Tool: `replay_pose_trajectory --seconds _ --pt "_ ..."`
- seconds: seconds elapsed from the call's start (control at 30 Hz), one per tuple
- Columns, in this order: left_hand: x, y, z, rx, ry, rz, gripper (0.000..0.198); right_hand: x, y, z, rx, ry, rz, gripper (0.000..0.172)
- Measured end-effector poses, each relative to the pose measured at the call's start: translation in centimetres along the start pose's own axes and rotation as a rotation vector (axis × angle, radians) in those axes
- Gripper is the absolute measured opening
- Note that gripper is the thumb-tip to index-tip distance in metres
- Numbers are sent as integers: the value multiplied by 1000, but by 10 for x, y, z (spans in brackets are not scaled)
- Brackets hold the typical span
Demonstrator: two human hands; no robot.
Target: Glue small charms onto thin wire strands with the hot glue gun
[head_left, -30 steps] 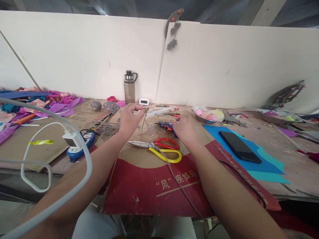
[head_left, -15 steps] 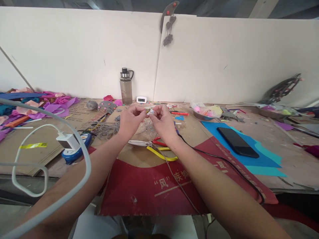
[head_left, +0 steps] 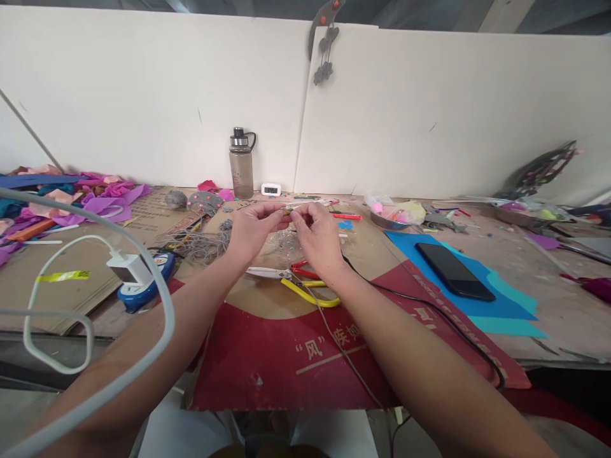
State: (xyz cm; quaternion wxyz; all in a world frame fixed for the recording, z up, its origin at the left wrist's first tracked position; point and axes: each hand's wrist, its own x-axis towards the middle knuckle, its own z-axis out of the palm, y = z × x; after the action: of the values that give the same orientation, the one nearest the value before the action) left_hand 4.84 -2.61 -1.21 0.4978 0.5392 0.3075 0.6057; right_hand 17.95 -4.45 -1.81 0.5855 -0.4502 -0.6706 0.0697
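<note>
My left hand [head_left: 251, 230] and my right hand [head_left: 319, 236] meet in front of me above the cardboard. Thumbs and fingertips of both are pinched on a tiny yellowish-brown piece [head_left: 286, 212], mostly covered by the fingers, so its kind cannot be made out. Below the hands lie pliers with yellow handles [head_left: 310, 299] and a tool with red handles [head_left: 304, 270]. A clear plastic bag with small bits [head_left: 282, 245] sits between my wrists. Tangled grey cord [head_left: 200, 245] lies left of my left hand.
A water bottle [head_left: 242, 166] and a small white digital clock [head_left: 270, 189] stand by the white partition. At right, a black phone [head_left: 453, 270] rests on blue sheets [head_left: 496, 308]. A white cable [head_left: 162, 292] loops across the left foreground, near a blue power strip [head_left: 143, 296].
My right hand has turned slightly and its fingers have closed further around the small piece, which shows less now. The view has shifted a little; the tools lie as before.
</note>
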Motion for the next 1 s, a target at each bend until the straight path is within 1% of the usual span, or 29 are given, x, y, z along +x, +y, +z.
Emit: replay_pose_trajectory --seconds 0.23,0.4,0.57,0.83,1.0 --pt "-1 -1 -1 92 -13 20 31 1 1 -2 -6 -1 17 15" --pt "-3 4 2 149 29 16 26 0 1 -3 -39 -6 -1 15" --pt "-2 7 3 224 45 27 22 -2 0 -3 -55 -34 -34 15" --pt "0 4 1 159 11 -32 25 -1 -1 -5 -81 -43 -38 22" --pt "-3 9 3 239 17 -7 19 -1 -1 -5 -109 -42 -60 22"
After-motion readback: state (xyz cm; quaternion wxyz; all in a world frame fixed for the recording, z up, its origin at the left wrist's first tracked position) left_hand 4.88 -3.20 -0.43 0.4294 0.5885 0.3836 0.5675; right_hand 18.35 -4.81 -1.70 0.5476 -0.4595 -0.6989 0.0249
